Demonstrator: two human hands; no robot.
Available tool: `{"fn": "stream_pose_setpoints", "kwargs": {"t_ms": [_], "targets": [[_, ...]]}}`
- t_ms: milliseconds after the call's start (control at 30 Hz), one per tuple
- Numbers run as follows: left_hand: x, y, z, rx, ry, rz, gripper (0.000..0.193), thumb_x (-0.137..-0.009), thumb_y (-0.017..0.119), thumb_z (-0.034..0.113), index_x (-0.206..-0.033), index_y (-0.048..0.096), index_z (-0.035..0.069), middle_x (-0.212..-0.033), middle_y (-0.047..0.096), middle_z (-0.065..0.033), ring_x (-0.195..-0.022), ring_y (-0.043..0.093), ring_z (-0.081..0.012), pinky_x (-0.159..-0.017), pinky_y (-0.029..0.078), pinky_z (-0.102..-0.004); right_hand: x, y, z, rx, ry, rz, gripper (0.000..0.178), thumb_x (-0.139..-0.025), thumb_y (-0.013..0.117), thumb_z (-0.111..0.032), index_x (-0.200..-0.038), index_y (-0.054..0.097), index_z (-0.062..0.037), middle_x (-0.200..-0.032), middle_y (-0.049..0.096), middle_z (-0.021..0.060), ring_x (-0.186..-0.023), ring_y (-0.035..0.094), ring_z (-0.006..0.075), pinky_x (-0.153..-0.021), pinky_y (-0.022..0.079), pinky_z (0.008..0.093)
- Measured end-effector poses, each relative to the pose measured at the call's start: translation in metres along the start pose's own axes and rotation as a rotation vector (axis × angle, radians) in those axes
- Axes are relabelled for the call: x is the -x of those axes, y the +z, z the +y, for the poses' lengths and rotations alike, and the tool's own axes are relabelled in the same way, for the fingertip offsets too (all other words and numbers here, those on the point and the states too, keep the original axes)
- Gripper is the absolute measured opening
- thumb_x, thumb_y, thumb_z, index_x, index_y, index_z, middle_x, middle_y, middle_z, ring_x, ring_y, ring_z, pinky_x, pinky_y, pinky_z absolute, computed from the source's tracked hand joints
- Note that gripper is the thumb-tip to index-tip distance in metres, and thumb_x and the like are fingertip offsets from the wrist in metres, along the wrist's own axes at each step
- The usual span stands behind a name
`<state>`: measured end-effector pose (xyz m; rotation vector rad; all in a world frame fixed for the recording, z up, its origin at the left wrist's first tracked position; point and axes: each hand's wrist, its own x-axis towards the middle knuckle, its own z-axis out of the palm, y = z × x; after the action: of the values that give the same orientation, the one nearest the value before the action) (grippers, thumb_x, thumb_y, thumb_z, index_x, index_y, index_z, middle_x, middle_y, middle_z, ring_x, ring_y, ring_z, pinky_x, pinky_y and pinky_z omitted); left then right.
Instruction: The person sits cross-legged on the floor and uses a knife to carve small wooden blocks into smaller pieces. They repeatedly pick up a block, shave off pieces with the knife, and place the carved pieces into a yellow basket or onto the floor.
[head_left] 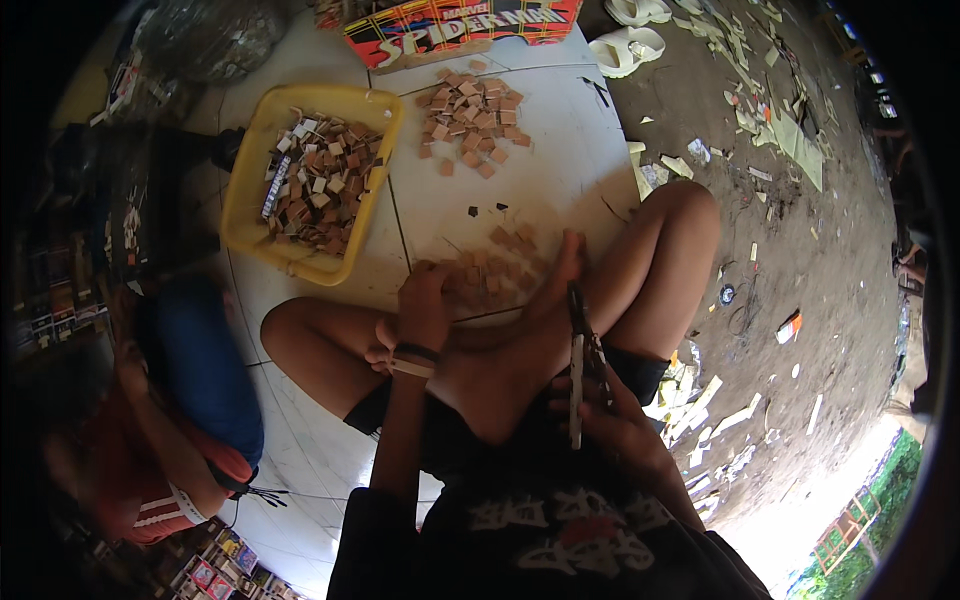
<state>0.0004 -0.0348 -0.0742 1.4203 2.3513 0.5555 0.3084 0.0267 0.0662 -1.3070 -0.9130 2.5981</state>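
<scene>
Two hands work: the left hand [425, 300] reaches its fingers onto cardboard squares [495, 262] (apparently sorting); the right hand [605, 410] grips scissors [580, 350], blades ahead, ready for cutting.

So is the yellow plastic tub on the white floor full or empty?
Partly full: the yellow plastic tub holds a heap of small brown and white square pieces that covers its bottom, below the rim.

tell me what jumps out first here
The yellow tub, upper left, heaped with small brown and white squares. More squares lie piled on the white floor beside it. Lower centre, the right hand holds scissors, while the left hand reaches into a nearer pile.
</scene>
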Motion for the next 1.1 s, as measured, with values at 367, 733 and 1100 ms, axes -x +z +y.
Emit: {"fn": "stream_pose_setpoints", "kwargs": {"t_ms": [367,733,1100], "targets": [[0.025,-0.046,0.066,1.291,-0.328,0.205,0.018,-0.102,0.069,0.003,-0.118,0.064,-0.003,-0.112,0.073,-0.0111,-0.103,0.073,-0.0213,-0.094,0.059,-0.0338,-0.009,0.001,-0.001,0.27,-0.099,-0.146,0.078,-0.107,0.062,-0.012,-0.17,0.017,-0.005,-0.147,0.055,0.0145,-0.127,0.062,0.0227,-0.107,0.051,0.0377],[0.046,-0.024,0.101,1.587,-0.177,0.302,0.026,-0.103,0.068,0.003,-0.125,0.054,0.007,-0.129,0.065,-0.012,-0.122,0.062,-0.0229,-0.112,0.049,-0.0396,0.001,0.027,-0.002,0.444,-0.319,-0.25,0.077,-0.106,0.061,-0.006,-0.169,0.018,0.0011,-0.152,0.052,0.0143,-0.127,0.06,0.0203,-0.11,0.047,0.036],[0.059,-0.026,0.104,1.518,-0.159,0.372,0.024,-0.104,0.067,0.005,-0.126,0.055,0.009,-0.132,0.065,-0.0113,-0.123,0.062,-0.0214,-0.109,0.049,-0.0367,0.001,0.038,0.0,0.435,-0.374,-0.223,0.072,-0.103,0.06,0.0,-0.166,0.025,0.0022,-0.166,0.04,0.0234,-0.156,0.038,0.0305,-0.126,0.03,0.0417]]}}
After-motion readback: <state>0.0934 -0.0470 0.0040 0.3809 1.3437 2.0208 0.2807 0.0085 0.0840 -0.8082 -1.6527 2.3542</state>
